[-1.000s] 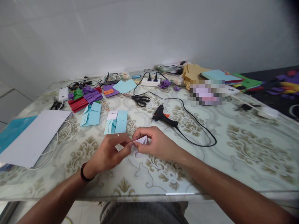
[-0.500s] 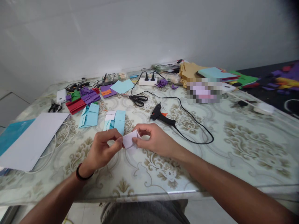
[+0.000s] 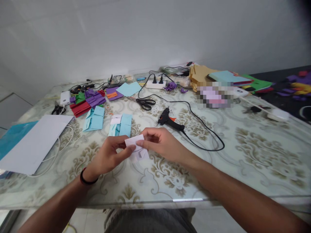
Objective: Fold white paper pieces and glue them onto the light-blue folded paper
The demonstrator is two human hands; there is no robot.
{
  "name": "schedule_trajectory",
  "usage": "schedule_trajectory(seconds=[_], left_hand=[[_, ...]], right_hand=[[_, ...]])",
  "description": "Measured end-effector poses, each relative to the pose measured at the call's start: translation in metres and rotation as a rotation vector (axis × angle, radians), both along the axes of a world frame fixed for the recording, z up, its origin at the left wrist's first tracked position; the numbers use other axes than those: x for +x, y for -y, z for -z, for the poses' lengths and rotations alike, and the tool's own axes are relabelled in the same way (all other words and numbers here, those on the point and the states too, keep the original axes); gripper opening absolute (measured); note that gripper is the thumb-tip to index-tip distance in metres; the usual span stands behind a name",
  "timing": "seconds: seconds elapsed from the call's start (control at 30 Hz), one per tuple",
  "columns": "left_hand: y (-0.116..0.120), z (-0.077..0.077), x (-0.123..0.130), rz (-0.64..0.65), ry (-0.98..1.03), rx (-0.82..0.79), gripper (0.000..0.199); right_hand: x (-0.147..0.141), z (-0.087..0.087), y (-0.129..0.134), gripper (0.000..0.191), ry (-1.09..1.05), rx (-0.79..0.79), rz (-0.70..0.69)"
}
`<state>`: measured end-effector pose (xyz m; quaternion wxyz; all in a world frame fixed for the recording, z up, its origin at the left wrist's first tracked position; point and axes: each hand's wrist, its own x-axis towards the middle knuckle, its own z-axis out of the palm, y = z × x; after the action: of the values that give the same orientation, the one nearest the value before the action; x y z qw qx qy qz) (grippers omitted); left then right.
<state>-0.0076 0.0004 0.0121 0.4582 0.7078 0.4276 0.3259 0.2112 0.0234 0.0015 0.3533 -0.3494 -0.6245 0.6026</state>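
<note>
A small piece of white paper is held above the table near its front middle. My left hand pinches its left side between thumb and fingers. On the right side, my right hand grips the same paper, thumb on its face and fingers behind. Beneath the paper, a pale reflection shows in the glossy tabletop. Just beyond my left hand lies a folded light-blue paper piece with a white part on it. Another folded light-blue piece rests to its left.
A black glue gun with a cord lies right of centre. Behind are black scissors and a white power strip. White sheets lie at the left, beside red paper strips. Coloured papers are stacked at the back right.
The white paper has turned and now shows a flatter, wider face. My left thumb has moved right over its lower edge. The view has shifted slightly.
</note>
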Motion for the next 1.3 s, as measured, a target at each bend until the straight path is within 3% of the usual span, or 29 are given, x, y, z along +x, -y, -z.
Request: schedule_trajectory(seconds=[0.3, 0.53, 0.83, 1.03, 1.17, 1.23, 1.3], left_hand=[[0.001, -0.001, 0.002, 0.084, -0.031, -0.082, 0.020], [-0.001, 0.006, -0.001, 0.067, 0.049, -0.153, 0.025], [-0.011, 0.002, -0.006, 0.003, -0.058, -0.100, 0.034], [-0.018, 0.012, -0.003, 0.008, 0.255, -0.260, 0.037], [-0.021, 0.016, -0.001, -0.066, 0.423, -0.310, 0.032], [-0.021, 0.016, -0.001, -0.103, 0.473, -0.334, 0.027], [-0.021, 0.016, 0.000, -0.108, 0.499, -0.361, 0.029]], right_hand=[[0.001, -0.003, 0.005, 0.008, 0.195, 0.167, -0.058], [0.003, -0.003, 0.001, 0.013, 0.180, 0.162, -0.038], [0.005, -0.004, -0.006, 0.020, 0.153, 0.135, 0.027], [0.010, -0.024, 0.002, 0.023, 0.123, 0.340, 0.171], [0.035, -0.040, -0.010, 0.019, 0.431, 0.529, 0.306], [0.053, -0.036, -0.027, 0.016, 0.678, 0.592, 0.389], [0.072, -0.023, -0.045, 0.017, 0.980, 0.535, 0.510]])
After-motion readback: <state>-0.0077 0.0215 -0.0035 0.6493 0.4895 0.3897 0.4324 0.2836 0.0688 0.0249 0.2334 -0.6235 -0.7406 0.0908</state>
